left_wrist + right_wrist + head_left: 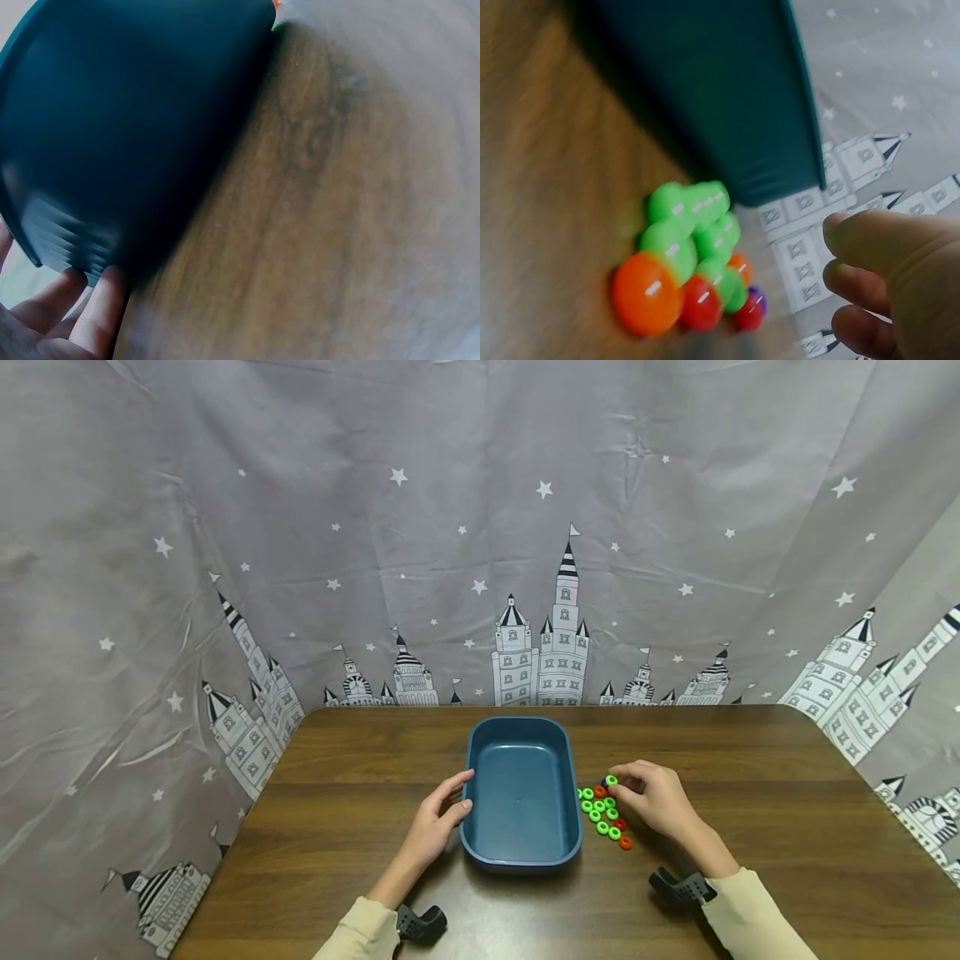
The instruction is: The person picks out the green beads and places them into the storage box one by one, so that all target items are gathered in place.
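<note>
A dark blue plastic bin (519, 866) stands on the table, longer front to back. My left hand (438, 814) holds its left side, with index fingertip and thumb at the rim; in the left wrist view other fingers (105, 307) press the outer wall. To the bin's right lies a loose cluster of small rings, mostly green (602, 828), with some orange (626, 843), red and purple. My right hand (656, 797) is at the cluster's far end, pinching a green ring (611, 780) between thumb and index finger. The right wrist view shows the hand (900, 277) but hides that ring.
The brown wooden table (360, 752) extends to both sides of the bin. Behind it hangs a grey curtain (450, 568) printed with stars and castles. A black wrist device (681, 889) is strapped on each forearm, beside the cream sleeves (753, 914).
</note>
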